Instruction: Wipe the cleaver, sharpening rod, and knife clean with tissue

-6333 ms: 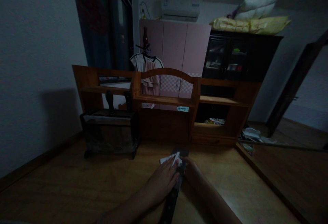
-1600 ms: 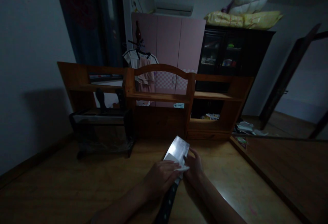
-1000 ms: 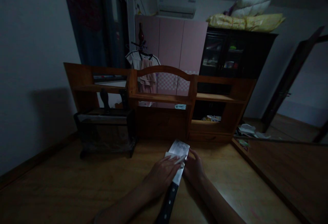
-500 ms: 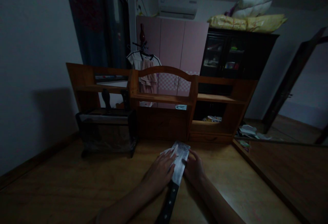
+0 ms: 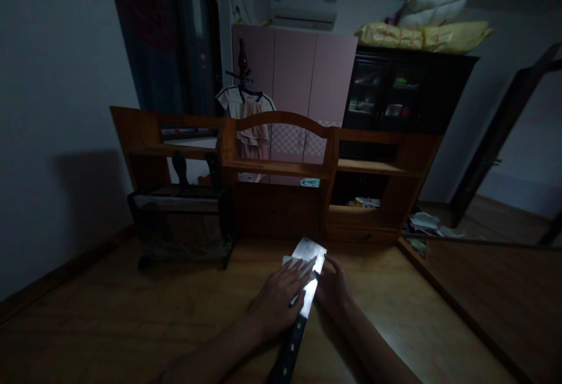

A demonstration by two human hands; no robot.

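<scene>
A cleaver lies on the wooden table with its shiny blade (image 5: 312, 253) pointing away from me and its black riveted handle (image 5: 287, 353) toward me. My left hand (image 5: 278, 301) presses a white tissue (image 5: 290, 262) flat on the blade, fingers stretched forward. My right hand (image 5: 332, 289) rests against the blade's right edge, fingers curled at its side.
A wooden desk shelf (image 5: 281, 167) stands across the back of the table (image 5: 132, 325). A dark knife rack (image 5: 180, 220) with two handles sits at the back left. The table's right edge (image 5: 443, 296) runs diagonally. Wardrobes and a dark cabinet stand behind.
My left hand has slid the tissue back and forth along the blade. The blade now catches more light. The right hand has stayed at the blade's edge.
</scene>
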